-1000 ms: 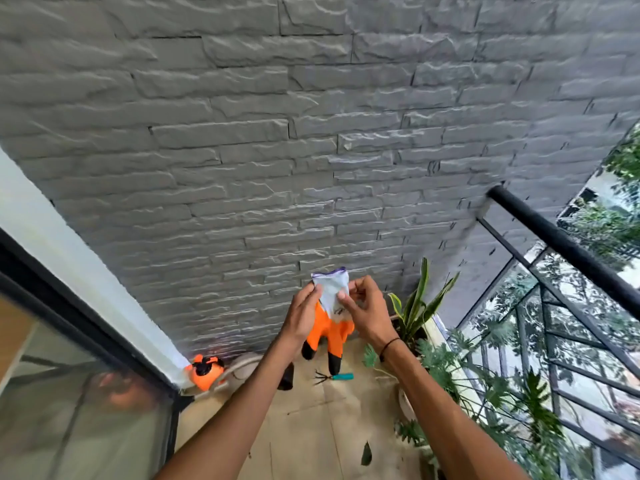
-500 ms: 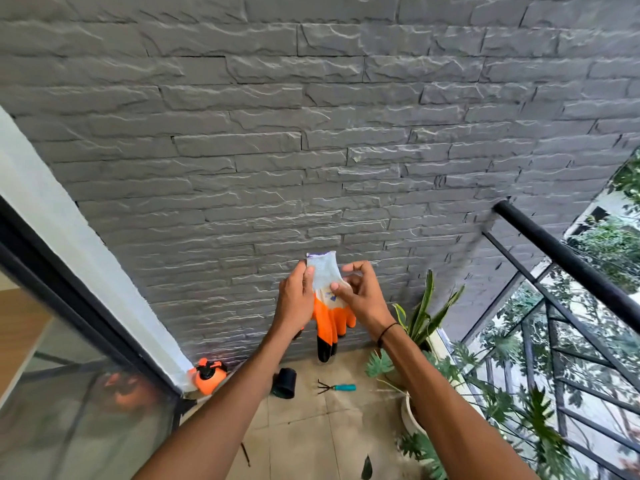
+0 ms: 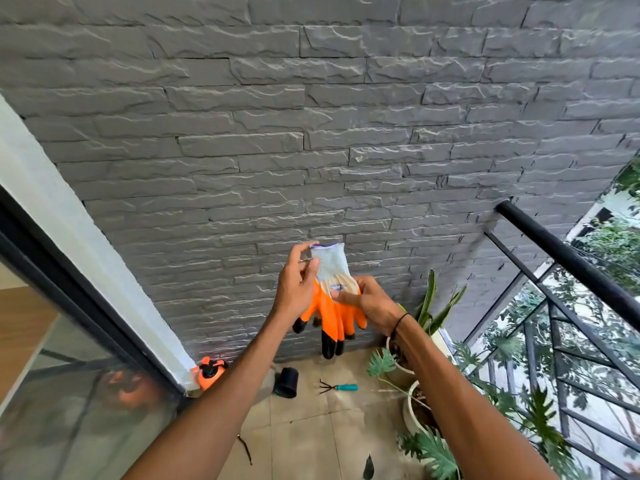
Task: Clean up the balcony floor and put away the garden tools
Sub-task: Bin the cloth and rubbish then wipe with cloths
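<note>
The left hand (image 3: 297, 289) covers part of the gardening gloves (image 3: 330, 306), so I cannot tell if there is one glove or two. The small blue print on the cuff is too tiny to read. The left arm hides part of the orange sprayer (image 3: 209, 371). The white plant pot (image 3: 412, 410) sits partly behind the right arm. The leaf (image 3: 368, 467) on the floor is cut off at the bottom edge.

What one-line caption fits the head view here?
Both hands, left hand and right hand, hold orange garden gloves before a grey stone wall, hand rake on the tiles.
</note>
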